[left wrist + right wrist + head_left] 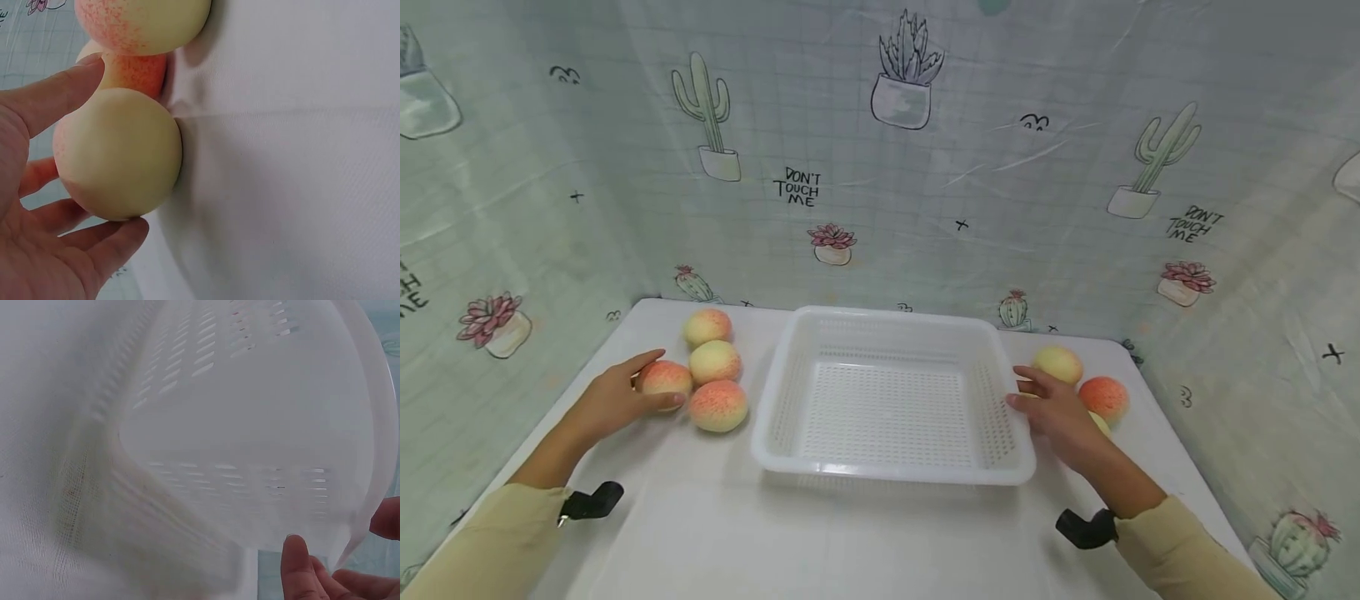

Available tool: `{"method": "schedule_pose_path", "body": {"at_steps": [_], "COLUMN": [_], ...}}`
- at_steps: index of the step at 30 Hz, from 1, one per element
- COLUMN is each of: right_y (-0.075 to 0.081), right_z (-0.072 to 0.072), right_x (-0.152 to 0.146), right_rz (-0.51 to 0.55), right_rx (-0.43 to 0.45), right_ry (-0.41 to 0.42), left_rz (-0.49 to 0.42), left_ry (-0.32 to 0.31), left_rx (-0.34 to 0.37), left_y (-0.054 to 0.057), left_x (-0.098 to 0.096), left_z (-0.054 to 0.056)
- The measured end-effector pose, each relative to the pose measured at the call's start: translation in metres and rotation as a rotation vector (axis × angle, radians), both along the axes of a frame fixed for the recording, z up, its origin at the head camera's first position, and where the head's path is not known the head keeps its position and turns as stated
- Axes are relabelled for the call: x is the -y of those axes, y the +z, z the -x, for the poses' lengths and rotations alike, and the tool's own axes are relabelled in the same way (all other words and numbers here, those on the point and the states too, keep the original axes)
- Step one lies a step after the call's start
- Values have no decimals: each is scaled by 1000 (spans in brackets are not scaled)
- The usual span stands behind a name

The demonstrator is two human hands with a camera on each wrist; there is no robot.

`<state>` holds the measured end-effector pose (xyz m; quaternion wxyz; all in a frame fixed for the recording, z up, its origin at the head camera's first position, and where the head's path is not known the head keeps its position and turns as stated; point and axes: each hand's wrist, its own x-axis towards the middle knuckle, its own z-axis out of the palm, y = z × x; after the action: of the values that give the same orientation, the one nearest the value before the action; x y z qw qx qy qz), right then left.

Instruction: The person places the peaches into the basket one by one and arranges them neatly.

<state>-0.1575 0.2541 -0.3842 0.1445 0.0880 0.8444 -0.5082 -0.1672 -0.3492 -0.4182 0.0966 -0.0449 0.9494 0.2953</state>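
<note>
My left hand [613,400] curls its thumb and fingers round a red-and-yellow peach [664,379] at the left of the table. In the left wrist view the peach's pale yellow side [122,153] faces the camera, with fingertips under it and the thumb above. Three other peaches stand close beside it, the nearest being a reddish one [718,407]. A white perforated plastic basket [895,477] sits mid-table, with nothing inside. My right hand [1063,421] pinches its right rim; in the right wrist view fingertips [295,556] lie against the outer wall.
Right of the basket, partly behind my right hand, are a yellow peach [1058,364], a red peach [1105,398] and another yellowish one [1101,423]. A cactus-printed curtain [925,183] hangs around the white table [820,542] at the back and sides.
</note>
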Motion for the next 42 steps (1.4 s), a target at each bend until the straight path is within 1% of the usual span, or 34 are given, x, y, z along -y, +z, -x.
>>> {"method": "schedule_pose_path", "body": {"at_steps": [4, 7, 10, 16, 19, 22, 28, 30, 35, 42], "right_y": [-1, -3, -6, -7, -6, -7, -9, -9, -9, -7], "right_z": [1, 2, 3, 7, 8, 8, 10, 11, 12, 14], "right_x": [-5, -7, -7, -8, -7, -6, -9, -10, -11, -11], "right_rz": [32, 90, 135, 148, 155, 165, 215, 233, 236, 239], "right_rx": [5, 9, 22, 30, 29, 32, 35, 36, 34, 8], "right_ry": [-40, -59, -78, -90, -90, -104, -128, -134, -137, -111], "left_rz": [-70, -95, -83, -55, -42, -38, -46, -44, -43, -41], "left_ry": [-17, -21, -22, -3, 14, 13, 11, 17, 26, 14], "left_rx": [-1, 5, 7, -4, -8, -18, -32, -19, -1, -19], "left_y": [-4, -8, -10, -11, -12, -12, -4, -1, 3, 12], "left_x": [2, 7, 12, 15, 18, 21, 21, 20, 19, 19], "left_z": [7, 8, 6, 5, 2, 0, 0, -1, -3, -4]}}
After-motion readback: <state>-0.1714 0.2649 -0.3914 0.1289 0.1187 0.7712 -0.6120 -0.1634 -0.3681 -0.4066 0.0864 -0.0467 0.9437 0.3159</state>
